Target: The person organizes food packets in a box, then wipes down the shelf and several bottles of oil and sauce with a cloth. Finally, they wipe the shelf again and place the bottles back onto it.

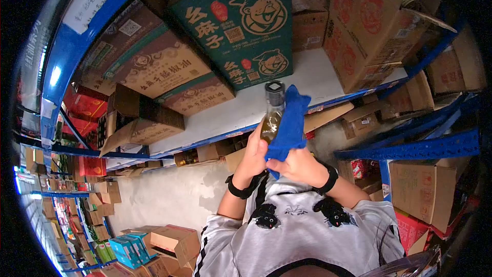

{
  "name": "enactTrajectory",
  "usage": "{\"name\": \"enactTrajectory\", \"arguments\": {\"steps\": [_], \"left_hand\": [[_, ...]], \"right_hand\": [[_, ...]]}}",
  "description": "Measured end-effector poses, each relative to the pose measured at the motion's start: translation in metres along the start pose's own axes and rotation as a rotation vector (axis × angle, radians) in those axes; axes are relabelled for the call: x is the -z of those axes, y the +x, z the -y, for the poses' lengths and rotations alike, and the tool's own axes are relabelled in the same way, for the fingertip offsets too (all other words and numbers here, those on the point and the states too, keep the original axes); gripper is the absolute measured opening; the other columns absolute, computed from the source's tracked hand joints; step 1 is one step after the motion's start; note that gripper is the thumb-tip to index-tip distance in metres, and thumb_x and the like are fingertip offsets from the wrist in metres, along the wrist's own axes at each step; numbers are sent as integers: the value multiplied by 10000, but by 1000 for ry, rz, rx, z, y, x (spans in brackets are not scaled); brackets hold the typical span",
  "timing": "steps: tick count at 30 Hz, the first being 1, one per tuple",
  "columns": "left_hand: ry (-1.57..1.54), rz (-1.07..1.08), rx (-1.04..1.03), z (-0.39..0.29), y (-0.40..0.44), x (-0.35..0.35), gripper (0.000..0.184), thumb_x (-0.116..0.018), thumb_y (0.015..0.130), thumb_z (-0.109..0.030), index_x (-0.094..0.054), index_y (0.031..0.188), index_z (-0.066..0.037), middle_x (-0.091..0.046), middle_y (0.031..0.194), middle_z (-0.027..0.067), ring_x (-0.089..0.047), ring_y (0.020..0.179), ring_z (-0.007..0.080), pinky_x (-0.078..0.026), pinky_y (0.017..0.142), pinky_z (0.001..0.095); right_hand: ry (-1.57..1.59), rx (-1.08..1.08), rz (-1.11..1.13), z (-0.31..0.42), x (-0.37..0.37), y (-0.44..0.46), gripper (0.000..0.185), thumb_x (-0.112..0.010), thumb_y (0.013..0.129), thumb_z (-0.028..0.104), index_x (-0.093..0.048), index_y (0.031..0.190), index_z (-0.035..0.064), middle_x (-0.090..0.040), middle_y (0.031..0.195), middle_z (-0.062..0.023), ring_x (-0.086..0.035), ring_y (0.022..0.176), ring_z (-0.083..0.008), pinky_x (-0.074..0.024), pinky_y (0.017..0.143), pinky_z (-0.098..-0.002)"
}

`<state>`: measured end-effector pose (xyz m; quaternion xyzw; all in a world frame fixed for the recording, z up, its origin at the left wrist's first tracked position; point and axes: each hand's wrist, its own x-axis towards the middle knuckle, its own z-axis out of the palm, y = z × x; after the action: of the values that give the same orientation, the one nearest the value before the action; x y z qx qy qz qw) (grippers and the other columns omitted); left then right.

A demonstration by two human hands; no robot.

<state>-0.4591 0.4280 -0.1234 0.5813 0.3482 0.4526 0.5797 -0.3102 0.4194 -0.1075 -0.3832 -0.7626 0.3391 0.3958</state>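
A glass bottle [272,118] with a dark cap and yellowish contents stands out in front of my chest, near the shelf edge. My left hand [250,160] is wrapped round its lower part. A blue cloth [290,125] lies against the bottle's right side and hangs down between my hands. My right hand [301,168] grips this cloth, fingers closed, close beside my left hand. The bottle's base is hidden behind the fingers and the cloth. Both wrists have black bands.
Ahead, a blue-edged white shelf [220,118] holds a large green carton [241,25], brown cartons [169,66] and an open box [138,118]. More cartons [364,36] stand at the right, above a blue beam [415,145]. Boxes [174,241] sit on the floor at lower left.
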Motion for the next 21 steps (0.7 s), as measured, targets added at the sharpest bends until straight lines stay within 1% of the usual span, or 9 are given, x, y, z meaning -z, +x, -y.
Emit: {"name": "enactTrajectory", "arguments": {"steps": [2, 3, 5, 6, 9, 11, 14, 17, 21], "left_hand": [[135, 25, 14, 4, 2, 1, 772, -326, 885, -571, -300, 1315, 70, -466, 1253, 213, -465, 1158, 300, -334, 980, 357], [271, 52, 26, 6, 3, 1, 760, -329, 891, -553, -290, 1316, 76, -460, 1251, 232, -459, 1166, 322, -332, 982, 359], [328, 71, -14, 5, 0, -4, 727, -328, 905, -517, -281, 1316, 82, -446, 1257, 250, -441, 1179, 354, -322, 990, 371], [317, 114, -46, 5, 0, -6, 718, -321, 910, -511, -279, 1318, 78, -439, 1264, 251, -430, 1188, 356, -316, 995, 375], [306, 173, -58, 10, -3, -14, 673, -326, 921, -491, -292, 1323, 48, -445, 1267, 225, -419, 1194, 342, -298, 1004, 374], [204, 127, 32, 10, -12, -17, 557, -341, 944, -390, -332, 1310, 29, -446, 1286, 178, -429, 1184, 292, -296, 1008, 361], [156, 216, 230, 13, -12, -9, 464, -332, 954, -295, -366, 1297, 16, -442, 1299, 130, -414, 1188, 237, -289, 1014, 342], [-57, 166, 254, 60, -22, -2, 425, -325, 954, -246, -385, 1292, 5, -449, 1288, 94, -395, 1198, 192, -286, 1011, 320], [-453, 405, 253, 49, -13, 14, 561, -498, 878, -338, -369, 1301, 7, -447, 1286, 116, -396, 1196, 217, -299, 1004, 342]], "right_hand": [[109, -146, 172, 7, 17, 7, 602, -627, 766, 436, -482, 1137, -15, -382, 1229, -310, -247, 1211, -522, -201, 1008, -566], [109, -146, 172, 12, 24, 12, 602, -627, 766, 436, -482, 1137, -15, -382, 1229, -310, -247, 1211, -522, -201, 1008, -566], [208, -200, -15, 18, 35, 22, 420, -589, 810, 408, -560, 944, 11, -540, 1010, -238, -481, 1007, -433, -371, 885, -483], [216, -7, -388, 7, 20, 28, 365, -615, 809, 357, -555, 942, 22, -591, 887, -150, -574, 798, -307, -440, 747, -404], [717, -295, -423, 23, 38, 39, 257, -685, 777, 136, -550, 963, 21, -599, 871, -35, -559, 802, -108, -458, 741, -275], [778, -250, -383, 15, 46, 42, 252, -695, 756, 73, -555, 961, 27, -600, 894, -24, -563, 828, -100, -462, 762, -257], [1078, -175, 22, -4, 60, 41, 416, -741, 690, 40, -515, 1040, 32, -587, 954, -45, -564, 900, -130, -457, 819, -285], [1182, -256, -6, -1, 60, 35, 531, -754, 679, 58, -453, 1116, 36, -570, 994, -51, -557, 933, -140, -443, 851, -296], [867, 97, -105, 0, 59, 31, 642, -772, 673, 97, -387, 1184, 41, -553, 1019, -76, -557, 947, -175, -430, 874, -324]]}}
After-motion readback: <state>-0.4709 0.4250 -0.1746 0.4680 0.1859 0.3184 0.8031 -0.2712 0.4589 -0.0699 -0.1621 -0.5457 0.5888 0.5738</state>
